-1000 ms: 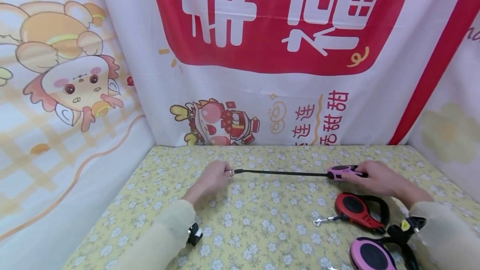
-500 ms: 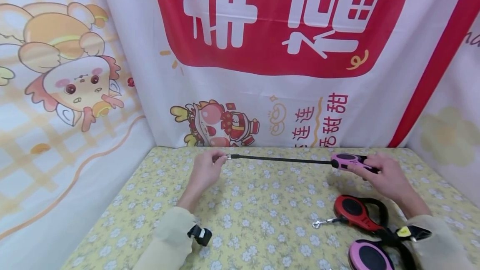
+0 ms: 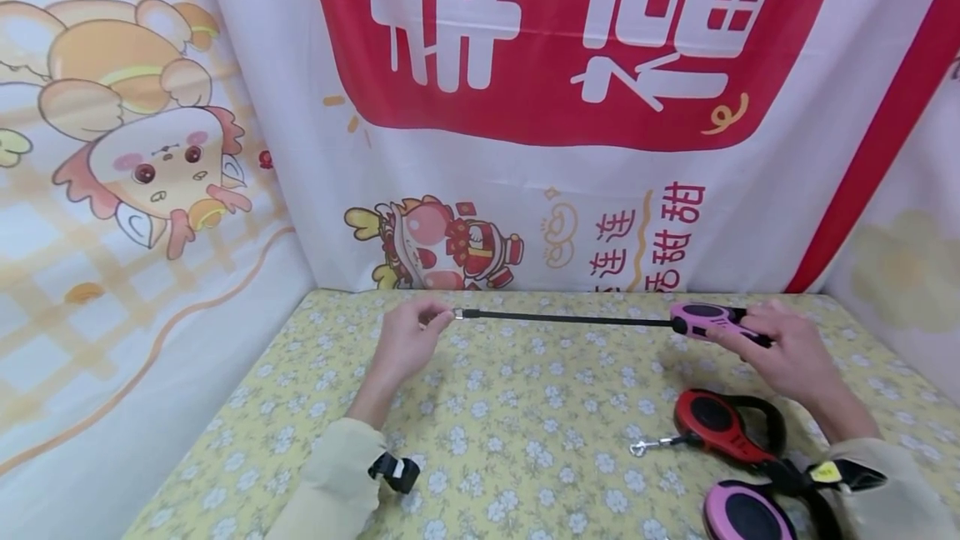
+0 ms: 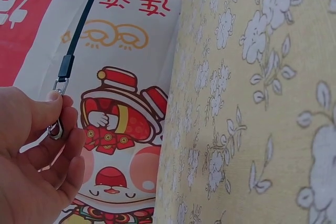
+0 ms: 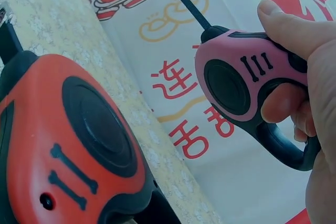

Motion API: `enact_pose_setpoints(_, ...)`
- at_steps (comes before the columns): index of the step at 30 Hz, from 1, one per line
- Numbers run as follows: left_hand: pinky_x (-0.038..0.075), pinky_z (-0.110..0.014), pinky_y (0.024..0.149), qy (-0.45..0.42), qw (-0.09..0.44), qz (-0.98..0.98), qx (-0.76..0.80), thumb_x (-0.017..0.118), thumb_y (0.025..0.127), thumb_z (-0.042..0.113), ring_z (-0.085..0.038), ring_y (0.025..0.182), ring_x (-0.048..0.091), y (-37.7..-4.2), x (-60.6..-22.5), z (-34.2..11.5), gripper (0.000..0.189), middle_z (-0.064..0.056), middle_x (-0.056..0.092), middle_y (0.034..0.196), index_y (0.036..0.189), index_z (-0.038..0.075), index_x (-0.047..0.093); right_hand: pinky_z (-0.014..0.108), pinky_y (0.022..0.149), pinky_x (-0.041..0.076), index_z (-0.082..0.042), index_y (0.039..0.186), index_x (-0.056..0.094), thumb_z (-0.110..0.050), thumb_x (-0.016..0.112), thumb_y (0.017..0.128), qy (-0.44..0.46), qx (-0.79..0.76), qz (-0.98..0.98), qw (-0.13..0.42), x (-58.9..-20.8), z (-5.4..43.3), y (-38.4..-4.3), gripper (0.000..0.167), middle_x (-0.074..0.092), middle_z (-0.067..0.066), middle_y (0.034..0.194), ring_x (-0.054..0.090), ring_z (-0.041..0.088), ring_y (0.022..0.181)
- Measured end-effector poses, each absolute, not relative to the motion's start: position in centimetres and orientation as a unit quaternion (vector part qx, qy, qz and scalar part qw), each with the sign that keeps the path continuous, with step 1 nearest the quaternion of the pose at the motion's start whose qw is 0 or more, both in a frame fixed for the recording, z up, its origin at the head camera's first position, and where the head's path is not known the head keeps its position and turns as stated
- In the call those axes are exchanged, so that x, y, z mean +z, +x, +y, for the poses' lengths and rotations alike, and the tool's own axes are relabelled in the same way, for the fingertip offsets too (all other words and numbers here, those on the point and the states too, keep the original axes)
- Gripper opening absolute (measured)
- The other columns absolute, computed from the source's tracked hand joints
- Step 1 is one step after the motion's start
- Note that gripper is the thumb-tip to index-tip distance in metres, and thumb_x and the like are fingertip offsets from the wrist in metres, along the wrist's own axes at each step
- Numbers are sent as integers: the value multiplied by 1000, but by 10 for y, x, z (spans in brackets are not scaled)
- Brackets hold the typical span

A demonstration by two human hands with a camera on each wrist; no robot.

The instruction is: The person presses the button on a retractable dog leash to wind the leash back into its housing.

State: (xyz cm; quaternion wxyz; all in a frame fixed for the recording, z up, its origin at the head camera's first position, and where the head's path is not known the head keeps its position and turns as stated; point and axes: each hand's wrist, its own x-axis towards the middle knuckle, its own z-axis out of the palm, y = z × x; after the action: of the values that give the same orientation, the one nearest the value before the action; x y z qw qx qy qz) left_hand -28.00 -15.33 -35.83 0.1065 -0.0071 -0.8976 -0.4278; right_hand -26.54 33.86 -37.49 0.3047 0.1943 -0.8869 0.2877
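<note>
A pink and black retractable dog leash (image 3: pixel 705 317) is in my right hand (image 3: pixel 791 348). In the right wrist view the fingers curl through the handle loop (image 5: pixel 289 153) and the thumb lies along the top. Its black strap (image 3: pixel 570 320) runs out straight to the left. My left hand (image 3: pixel 407 342) pinches the metal snap hook (image 4: pixel 56 129) at the strap's end between thumb and fingers. The strap looks taut between the two hands, over the far part of the table.
A red retractable leash (image 3: pixel 712 421) with its hook (image 3: pixel 639 447) pointing left lies on the flowered tablecloth (image 3: pixel 525 440) below the right hand. Nearer, a second pink leash (image 3: pixel 746 515) is partly cut off by the frame. A printed cloth wall (image 3: pixel 555 148) stands behind.
Both hands have moved up in the head view with the pink leash and its strap, then stayed nearly still over the last half second. The leashes on the table stay put.
</note>
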Motion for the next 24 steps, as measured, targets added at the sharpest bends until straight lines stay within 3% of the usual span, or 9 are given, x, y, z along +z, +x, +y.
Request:
enact_pose_setpoints(9, 53, -33, 79, -20, 130, -897, -422, 69, 105, 30, -19, 93, 67, -280, -359, -156, 14, -2, 76, 102, 108, 19, 77, 28, 66, 29, -21, 68, 69, -13, 84, 88, 193, 313, -883, 292, -371, 341, -264, 27, 54, -10, 71, 40, 1, 82)
enact_pose_setpoints(16, 55, -36, 85, -18, 135, -890, -436, 69, 104, 32, -19, 97, 67, -281, -357, -152, 14, -1, 75, 104, 108, 20, 76, 27, 71, 27, -19, 68, 70, -23, 86, 89, 158, 288, -907, 264, -368, 343, -260, 26, 49, -2, 75, 36, 0, 88)
enact_pose_setpoints(24, 55, -35, 82, -13, 132, -886, -445, 71, 103, 29, -19, 94, 66, -279, -359, -149, 9, 0, 74, 101, 105, 21, 75, 28, 71, 29, -18, 73, 74, -28, 86, 90, 166, 254, -917, 260, -367, 336, -260, 23, 52, -1, 79, 35, 1, 88)
